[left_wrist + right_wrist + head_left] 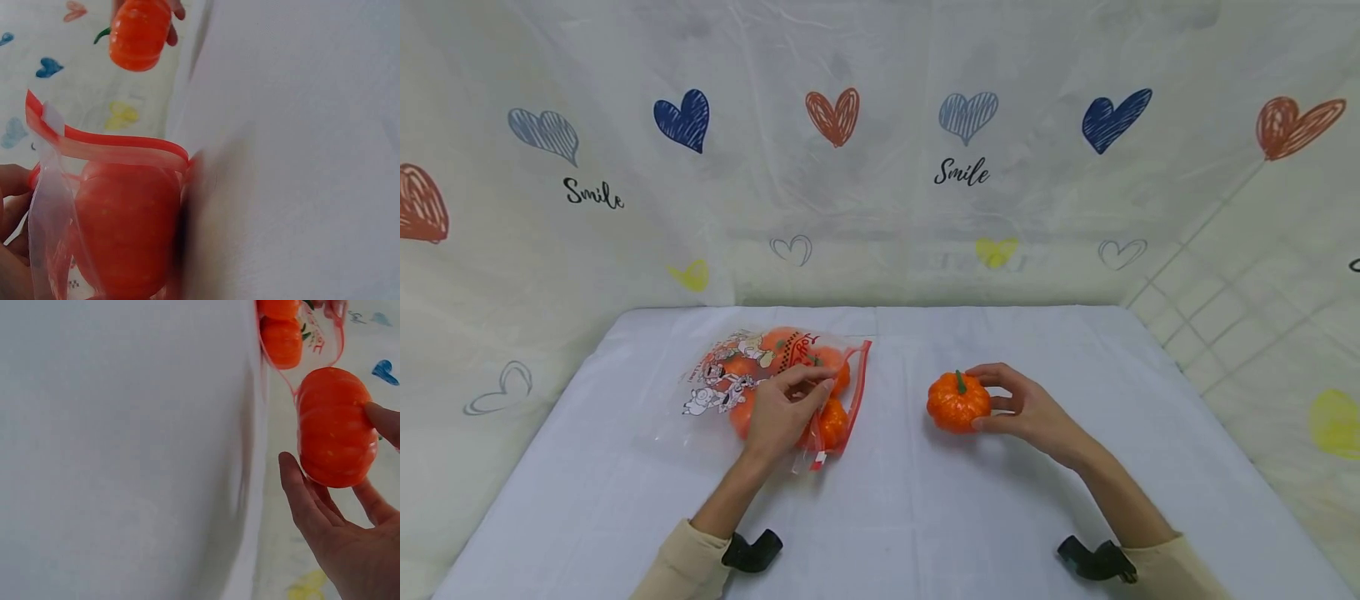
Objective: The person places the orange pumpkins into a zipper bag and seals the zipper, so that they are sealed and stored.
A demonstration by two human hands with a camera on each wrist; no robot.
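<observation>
In the head view my right hand (1033,417) holds an orange toy pumpkin (955,407) with a green stem by its right side. The right wrist view shows the thumb and fingers spread around that pumpkin (334,428). My left hand (782,412) pinches the upper layer of a clear zip bag (707,396) with red trim and printed cartoon figures. The bag's mouth faces right and gapes. Several orange pumpkins lie inside, one pumpkin (833,423) near the mouth. Through the plastic in the left wrist view a pumpkin (128,231) fills the opening.
A white cloth covers the table (880,533). Behind it hangs a pale curtain (880,200) printed with hearts and the word "Smile". Black wrist devices sit by both sleeves, including the left device (752,552).
</observation>
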